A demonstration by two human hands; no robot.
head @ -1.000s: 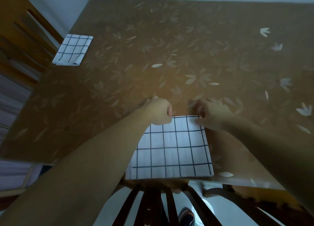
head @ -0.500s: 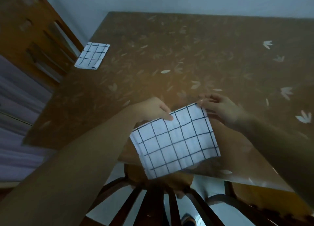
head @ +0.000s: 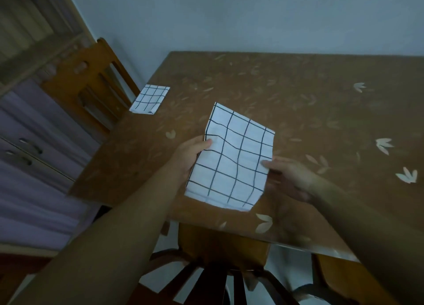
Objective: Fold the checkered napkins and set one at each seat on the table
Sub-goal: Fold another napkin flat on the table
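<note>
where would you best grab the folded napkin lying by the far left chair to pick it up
Take the folded napkin by its near short edge, where the layers curl up slightly, coming in from the table side, as the chair blocks the left. It lies flat, so pinch all layers together.

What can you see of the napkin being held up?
The held napkin looks like white cloth with a thin black grid, folded into a rectangle, slightly rippled. It is lifted, tilted, over the table's near edge. The left hand pinches its left edge; the right hand grips its right edge.
</note>
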